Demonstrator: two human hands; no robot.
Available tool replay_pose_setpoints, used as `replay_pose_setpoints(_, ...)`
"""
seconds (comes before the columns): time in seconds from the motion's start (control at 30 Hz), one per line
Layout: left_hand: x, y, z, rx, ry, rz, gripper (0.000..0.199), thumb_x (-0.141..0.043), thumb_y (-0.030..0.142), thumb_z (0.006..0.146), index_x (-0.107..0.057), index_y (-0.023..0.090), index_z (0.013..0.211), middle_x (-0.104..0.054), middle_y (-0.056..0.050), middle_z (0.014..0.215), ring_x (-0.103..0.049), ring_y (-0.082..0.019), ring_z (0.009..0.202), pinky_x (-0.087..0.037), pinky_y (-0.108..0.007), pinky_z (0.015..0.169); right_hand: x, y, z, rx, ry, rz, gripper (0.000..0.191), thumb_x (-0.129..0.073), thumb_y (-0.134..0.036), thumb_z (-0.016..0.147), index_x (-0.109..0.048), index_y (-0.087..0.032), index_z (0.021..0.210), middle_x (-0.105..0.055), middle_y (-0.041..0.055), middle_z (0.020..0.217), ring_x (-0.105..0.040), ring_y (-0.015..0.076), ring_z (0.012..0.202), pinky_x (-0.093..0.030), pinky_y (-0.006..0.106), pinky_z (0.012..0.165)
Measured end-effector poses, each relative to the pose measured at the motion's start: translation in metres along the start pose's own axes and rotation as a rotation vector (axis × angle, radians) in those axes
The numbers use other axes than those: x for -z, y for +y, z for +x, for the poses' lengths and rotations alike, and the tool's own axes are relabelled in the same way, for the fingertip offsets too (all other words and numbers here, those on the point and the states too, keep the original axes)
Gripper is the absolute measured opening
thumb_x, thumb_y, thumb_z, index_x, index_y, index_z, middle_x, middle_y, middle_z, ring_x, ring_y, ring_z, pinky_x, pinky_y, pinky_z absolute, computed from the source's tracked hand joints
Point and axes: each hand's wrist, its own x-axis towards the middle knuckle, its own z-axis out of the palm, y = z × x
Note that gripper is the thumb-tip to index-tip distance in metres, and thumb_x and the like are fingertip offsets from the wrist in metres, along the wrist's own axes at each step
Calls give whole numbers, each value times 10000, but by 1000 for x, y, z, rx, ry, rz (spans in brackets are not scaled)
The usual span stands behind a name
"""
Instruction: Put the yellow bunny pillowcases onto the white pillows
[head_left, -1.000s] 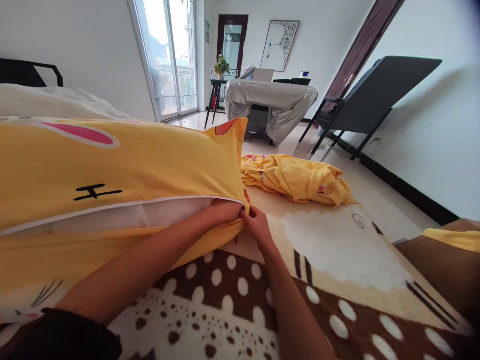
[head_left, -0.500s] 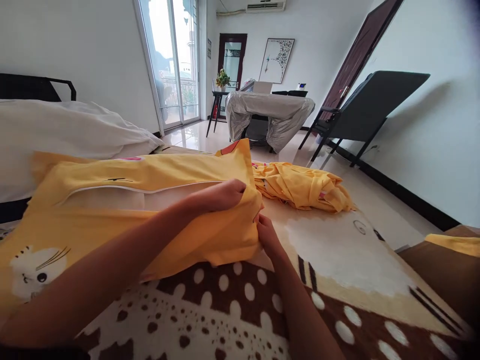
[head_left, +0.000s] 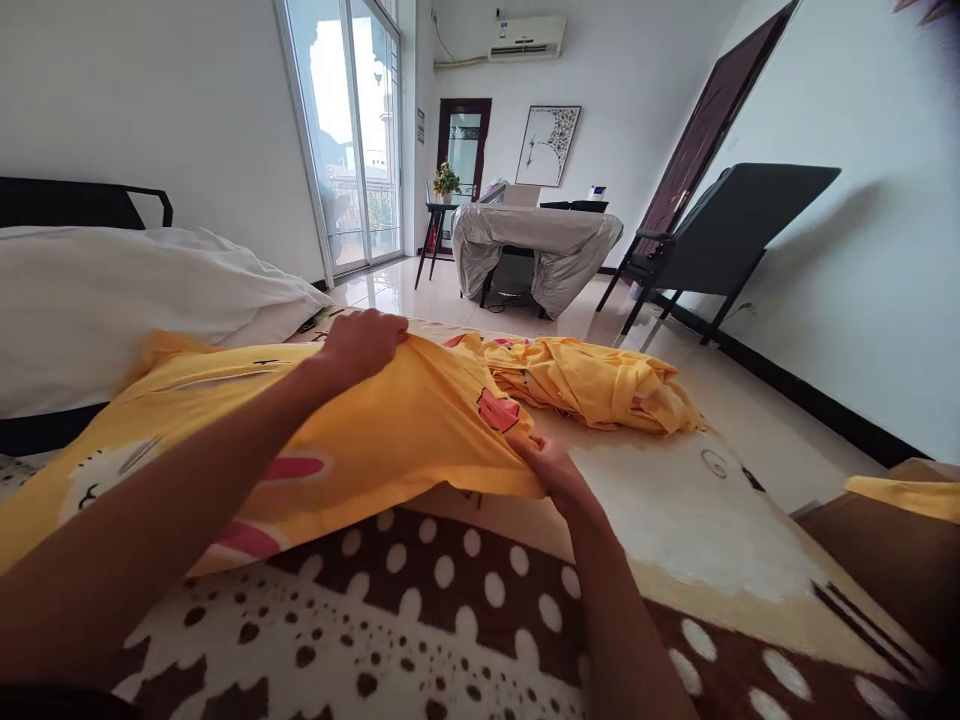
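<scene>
A yellow pillowcase (head_left: 390, 420) printed with cartoon faces and pink shapes lies stretched across the bed. My left hand (head_left: 366, 345) is closed on its upper edge, pulling the cloth up into a fold. Lower and to the right, my right hand (head_left: 551, 468) pinches the pillowcase near its right-hand end. Between the two hands the fabric is drawn taut. Only a thin sliver of the pillowcase's long opening shows, left of my left forearm. Just beyond the right end rests a bunched heap of matching yellow cloth (head_left: 600, 385).
A patterned brown and cream blanket (head_left: 480, 585) covers the bed. White bedding (head_left: 150, 290) is heaped at the left. At the right edge stands a brown box (head_left: 900, 520) with yellow cloth on it. Farther off are a dark folding chair (head_left: 720, 240) and a plastic-covered table (head_left: 536, 235).
My left hand has moved left and up along the pillowcase, lifting its edge. The opening has mostly closed from view. My right hand has shifted slightly right and down, stretching the end.
</scene>
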Motion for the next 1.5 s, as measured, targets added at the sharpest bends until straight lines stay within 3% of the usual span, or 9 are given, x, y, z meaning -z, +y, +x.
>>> replay_pose_setpoints(0.1, -4, 26, -1, 12, 159, -17, 324, -324, 295, 901, -630, 187, 906, -670, -98, 947, -618, -263, 846, -405, -334, 668, -2, 4, 1, 9, -34, -26, 314, -771, -393, 640, -697, -143, 815, -726, 45, 753, -649, 184, 641, -464, 223, 493)
replay_pose_setpoints(0.2, -8, 35, 2, 41, 184, -92, 305, -325, 303, 903, -607, 191, 884, -678, -81, 916, -618, -229, 833, -396, -304, 649, 1, 6, 2, 17, -98, 12, 314, -748, -421, 659, -691, -152, 810, -726, 48, 760, -652, 188, 644, -486, 239, 524)
replay_pose_setpoints(0.63, -45, -10, -12, -232, 48, 108, 411, -293, 405, 943, -590, 139, 842, -641, -119, 869, -604, -252, 798, -397, -337, 690, 42, 12, -2, 1, -185, 24, 405, -802, -475, 549, -707, -154, 777, -709, 21, 700, -588, 130, 539, -397, 203, 450)
replay_pose_setpoints(0.77, -44, 17, -25, -326, 188, 169, 294, -348, 192, 900, -577, 68, 1036, -578, -204, 1076, -515, -315, 1042, -364, -419, 868, 35, 10, -2, 6, -204, 39, 408, -768, -504, 608, -713, -151, 805, -724, 45, 760, -630, 169, 609, -443, 230, 493)
replay_pose_setpoints(0.83, -48, 48, -45, -538, 275, 169, 273, -348, 135, 893, -578, 90, 1032, -590, -171, 1035, -518, -284, 995, -365, -404, 850, 29, 10, -1, 14, -188, 61, 398, -747, -515, 639, -711, -153, 800, -720, 45, 737, -634, 182, 609, -446, 240, 488)
replay_pose_setpoints(0.93, -66, 100, -82, -925, 248, 68, 193, -382, 174, 919, -573, 146, 925, -594, -78, 872, -523, -220, 834, -375, -354, 725, 22, 11, 4, 42, -134, 108, 368, -756, -491, 629, -699, -164, 788, -713, 28, 700, -625, 176, 589, -444, 240, 479)
replay_pose_setpoints(1.07, -100, 142, -101, -895, 267, 59, 163, -414, 166, 912, -558, 115, 967, -590, -93, 943, -518, -215, 841, -378, -352, 709, 18, 14, 7, 95, -84, 155, 391, -783, -462, 578, -691, -165, 817, -721, 29, 738, -636, 184, 619, -466, 248, 507)
replay_pose_setpoints(1.2, -118, 144, -89, -848, 288, 70, 123, -435, 149, 903, -555, 124, 907, -577, -82, 878, -521, -225, 821, -370, -359, 672, 21, 13, 6, 123, -80, 193, 492, -782, -524, 538, -688, -161, 856, -729, 52, 790, -650, 200, 653, -488, 268, 536)
replay_pose_setpoints(1.5, -124, 124, -90, -912, 288, 28, 79, -467, 140, 892, -540, 151, 864, -566, -56, 811, -520, -212, 783, -353, -351, 655, 22, 19, 12, 158, 8, 255, 499, -800, -492, 506, -666, -192, 882, -728, 39, 813, -666, 218, 734, -523, 300, 647)
